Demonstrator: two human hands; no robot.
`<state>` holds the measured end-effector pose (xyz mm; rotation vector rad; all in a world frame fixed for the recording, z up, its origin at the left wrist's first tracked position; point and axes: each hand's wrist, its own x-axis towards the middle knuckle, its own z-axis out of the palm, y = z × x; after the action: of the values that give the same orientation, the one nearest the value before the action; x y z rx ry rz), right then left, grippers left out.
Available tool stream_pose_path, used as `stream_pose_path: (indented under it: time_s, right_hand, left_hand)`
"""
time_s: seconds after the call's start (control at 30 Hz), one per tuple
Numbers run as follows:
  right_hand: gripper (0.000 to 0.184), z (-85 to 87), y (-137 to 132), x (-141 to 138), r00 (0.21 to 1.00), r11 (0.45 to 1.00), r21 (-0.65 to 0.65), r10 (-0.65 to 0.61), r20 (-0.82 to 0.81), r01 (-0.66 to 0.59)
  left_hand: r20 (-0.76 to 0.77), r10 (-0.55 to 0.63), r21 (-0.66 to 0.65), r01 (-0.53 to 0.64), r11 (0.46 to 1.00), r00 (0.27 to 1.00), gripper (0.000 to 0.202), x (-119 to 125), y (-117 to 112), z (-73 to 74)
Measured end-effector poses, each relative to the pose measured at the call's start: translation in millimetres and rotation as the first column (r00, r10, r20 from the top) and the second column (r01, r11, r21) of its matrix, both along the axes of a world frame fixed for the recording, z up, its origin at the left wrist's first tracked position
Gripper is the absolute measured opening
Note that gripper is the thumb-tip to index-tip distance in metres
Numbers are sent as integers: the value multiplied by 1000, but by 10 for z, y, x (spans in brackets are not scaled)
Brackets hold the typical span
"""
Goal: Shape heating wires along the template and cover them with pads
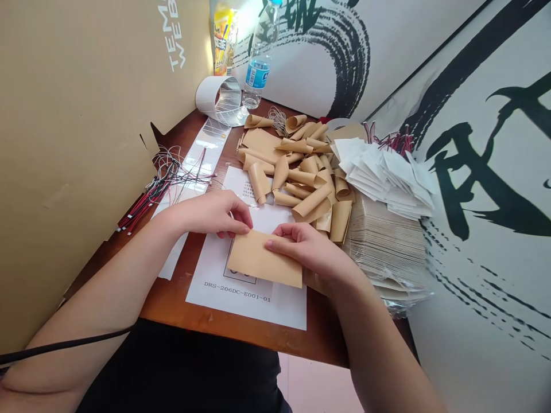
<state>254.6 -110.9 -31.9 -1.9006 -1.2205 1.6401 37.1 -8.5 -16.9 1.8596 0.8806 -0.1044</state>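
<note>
The left hand (214,212) and right hand (310,248) pinch a tan paper rectangle (255,256), maybe to keep it steady.

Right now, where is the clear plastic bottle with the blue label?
In the head view, the bottle stands near the top, left of centre, right of the white silver-lined roll and behind the curled tan papers.

The left hand (226,215) bends down to the far left corner of the tan card (264,264), thumb and forefinger pinched together there, other fingers curled. The right hand (307,246) grips the card's far right part, thumb flat on top. The bare left forearm (142,269) and right forearm (365,321) slant in from the card's near left and near right.
</note>
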Motion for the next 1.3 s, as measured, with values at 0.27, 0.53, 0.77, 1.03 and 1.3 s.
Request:
stream_pose_path:
  time_s: [0.27,0.53,0.77,1.03,1.3]
  right_hand:
    - [47,9,11,-65,990,988,-92,129,54,-124]
    - [40,43,-4,-118,963,982,-60,186,193,-178]
    - [35,40,15,-109,944,974,-50,228,240,-222]
    - [33,47,26,-125,949,979,-46,206,240,-201]
    - [31,40,38,-121,956,980,-37,200,216,-196]
  left_hand:
    - [-46,-44,162,51,986,998,21,-12,8,-128]
    - [-51,11,158,-3,987,999,20,-2,-13,-145]
    - [-71,6,192,8,981,997,21,-1,-29,-131]
    - [-108,84,300,-48,953,991,21,-63,-24,-40]
    - [-189,-18,234,63,970,982,24,-25,-76,-24]
